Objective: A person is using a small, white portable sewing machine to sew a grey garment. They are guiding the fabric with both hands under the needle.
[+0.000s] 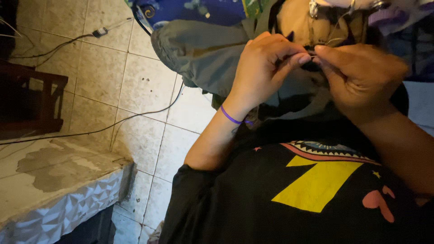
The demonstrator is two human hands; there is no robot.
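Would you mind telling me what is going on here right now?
A person in a black printed shirt holds both hands close together over their lap. The left hand and the right hand meet fingertip to fingertip, pinching something too small and dark to identify, just above an olive-grey garment. A purple band circles the left wrist. Thin cables trail across the tiled floor.

looks like a room in a home, lived-in and a bit worn. pale speckled floor tiles (101, 72) with dark grout lines, thin black cables (135, 115) trailing loose across them to a small plug (100, 32). dark wooden furniture (31, 101) at the left edge. low ledge (49, 174) with chipped, patchy paint on top and faceted patterned tile on its front. bright blue patterned cloth (190, 9) at top.
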